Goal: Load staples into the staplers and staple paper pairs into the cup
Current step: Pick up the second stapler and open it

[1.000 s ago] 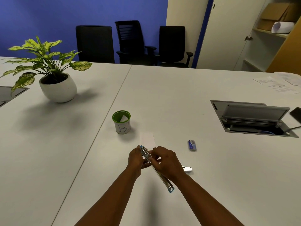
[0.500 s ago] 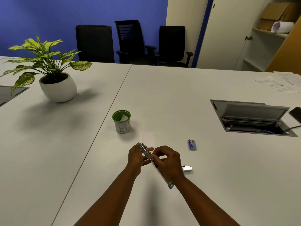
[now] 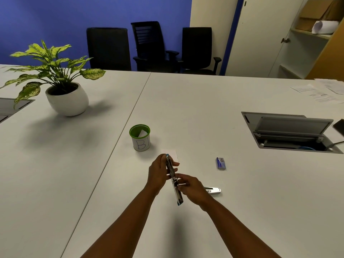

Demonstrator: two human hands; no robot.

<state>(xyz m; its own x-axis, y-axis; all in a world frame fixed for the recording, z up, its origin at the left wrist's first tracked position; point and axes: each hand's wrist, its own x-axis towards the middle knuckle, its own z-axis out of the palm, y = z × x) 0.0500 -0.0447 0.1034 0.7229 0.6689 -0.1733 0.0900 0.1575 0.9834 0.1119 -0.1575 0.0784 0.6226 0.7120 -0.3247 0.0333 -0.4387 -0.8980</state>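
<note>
An opened-out blue and silver stapler (image 3: 175, 185) hangs above the table between my hands. My left hand (image 3: 158, 174) grips its far half. My right hand (image 3: 193, 190) pinches it near the hinge with curled fingers. Behind my hands a small white paper (image 3: 170, 153) lies flat on the table. The green-rimmed white cup (image 3: 140, 137) marked "B1" stands beyond it with a folded paper inside. A small blue staple box (image 3: 221, 163) lies to the right. A second, white stapler (image 3: 214, 190) lies on the table, partly hidden behind my right hand.
A potted plant (image 3: 61, 86) stands at the far left. An open cable hatch (image 3: 290, 133) is sunk into the table at the right, with printed sheets (image 3: 320, 92) beyond it. Three black chairs (image 3: 154, 47) stand past the far edge.
The stapler has swung from a diagonal to nearly straight away from me. My right hand slid back along it toward the hinge, and both hands shifted slightly away from me.
</note>
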